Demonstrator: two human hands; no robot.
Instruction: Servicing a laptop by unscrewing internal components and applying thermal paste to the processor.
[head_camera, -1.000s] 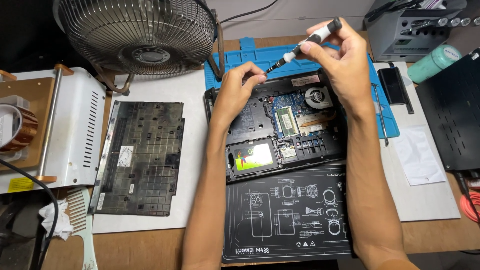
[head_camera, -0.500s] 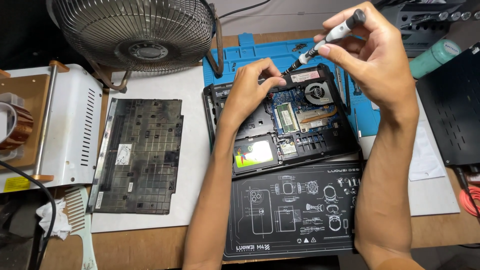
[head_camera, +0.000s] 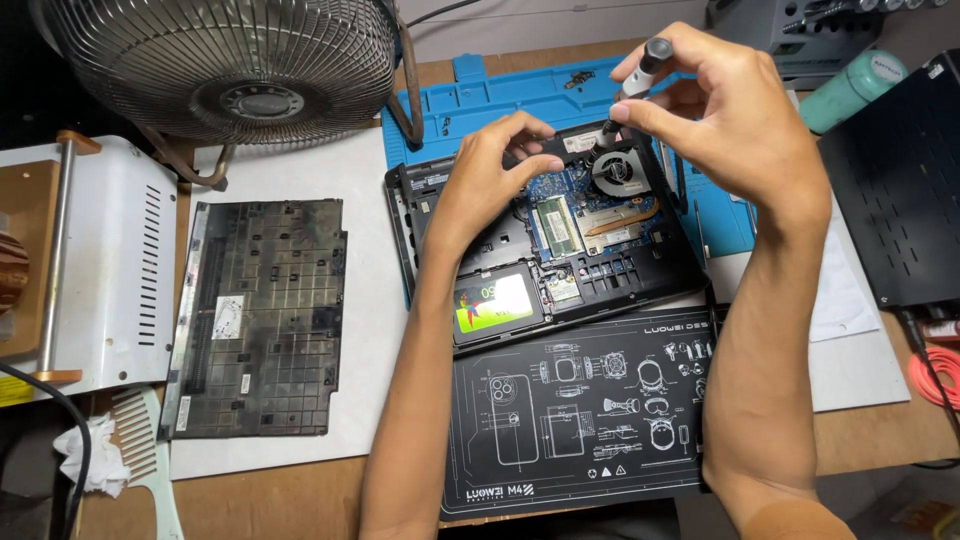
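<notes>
An opened laptop lies bottom-up on a blue mat on the worktop, its circuit board and round fan bare. A rectangular drive with a white, green and orange label sits in the near left corner of the laptop. The removed black base cover lies to the left on a white sheet and bears a small white sticker. A black mat printed with white line drawings lies just in front of the laptop.

The right hand pinches a screwdriver between thumb and fingers, its tip pointing down just above the fan. The left hand rests on the laptop's upper left part, fingers curled and pressed together.

Compared with half a second ago, the screwdriver stands steeper and its tip has come down to the fan.
</notes>
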